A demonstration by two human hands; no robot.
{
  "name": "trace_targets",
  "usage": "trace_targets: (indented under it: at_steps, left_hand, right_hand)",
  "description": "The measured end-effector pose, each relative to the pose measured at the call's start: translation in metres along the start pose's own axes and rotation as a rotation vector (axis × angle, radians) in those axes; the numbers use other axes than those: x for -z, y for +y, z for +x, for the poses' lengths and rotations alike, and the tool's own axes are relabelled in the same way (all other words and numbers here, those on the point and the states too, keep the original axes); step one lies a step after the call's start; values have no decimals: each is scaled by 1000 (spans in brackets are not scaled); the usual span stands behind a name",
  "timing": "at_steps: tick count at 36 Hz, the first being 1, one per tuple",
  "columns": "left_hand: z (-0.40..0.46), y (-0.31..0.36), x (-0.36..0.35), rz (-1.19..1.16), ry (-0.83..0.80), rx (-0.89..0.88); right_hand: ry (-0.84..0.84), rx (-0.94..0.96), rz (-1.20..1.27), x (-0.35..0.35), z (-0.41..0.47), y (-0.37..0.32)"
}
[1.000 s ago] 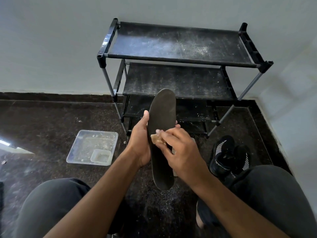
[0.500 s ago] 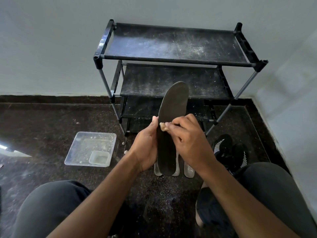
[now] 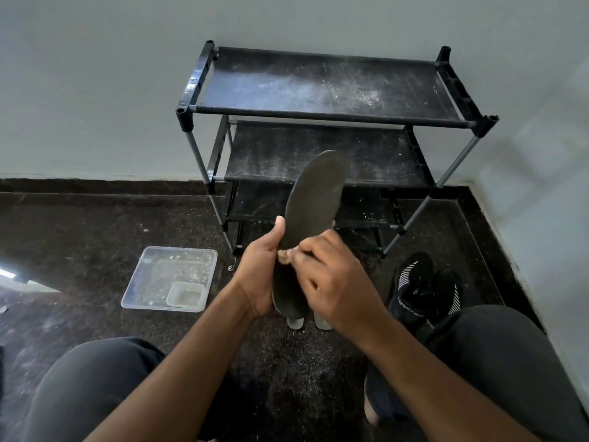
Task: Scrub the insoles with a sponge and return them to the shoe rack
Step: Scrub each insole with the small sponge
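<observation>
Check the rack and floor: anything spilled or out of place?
Yes. Pale powdery residue dusts the shoe rack top shelf and speckles the floor under the insole. Nothing looks broken.

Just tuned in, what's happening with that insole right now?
A seated person is mid-scrub. The left hand grips a dark insole upright in front of the shoe rack, and the right hand pinches a small sponge against its left edge. The rack's shelves hold nothing visible. A clear tray lies on the floor to the left, black shoes to the right.
</observation>
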State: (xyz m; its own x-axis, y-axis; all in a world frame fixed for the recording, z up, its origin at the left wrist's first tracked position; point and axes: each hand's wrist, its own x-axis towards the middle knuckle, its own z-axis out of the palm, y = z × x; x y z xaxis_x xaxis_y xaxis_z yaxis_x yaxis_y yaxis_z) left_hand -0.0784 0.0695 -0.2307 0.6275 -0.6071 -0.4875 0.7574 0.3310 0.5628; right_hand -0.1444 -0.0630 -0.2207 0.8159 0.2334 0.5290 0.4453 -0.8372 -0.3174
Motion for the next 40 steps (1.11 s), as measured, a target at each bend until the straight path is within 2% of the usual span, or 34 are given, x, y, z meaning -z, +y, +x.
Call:
trace_targets:
  at_steps: [4, 6, 13, 17, 22, 28, 32, 40]
  left_hand:
    - [-4, -7, -12, 21, -5, -13]
    - [-5, -8, -15, 40, -6, -23]
    - [-5, 6, -7, 24, 12, -17]
    - [-7, 15, -1, -47, 32, -51]
    - [-9, 17, 0, -90, 40, -56]
    - [-10, -2, -14, 72, 16, -32]
    - [-11, -7, -19, 142, 49, -65]
    - [-9, 10, -5, 27, 88, -70]
  right_hand:
    - [147, -125, -86, 11, 7, 22]
    - [162, -150, -101, 13, 8, 25]
    - [-24, -5, 7, 1, -4, -4]
    - [-64, 88, 112, 0, -11, -19]
    - [-56, 83, 112, -1, -11, -15]
    - [106, -50, -87, 10, 4, 17]
    - [188, -157, -111, 17, 8, 31]
    - [-137, 0, 144, 1, -8, 3]
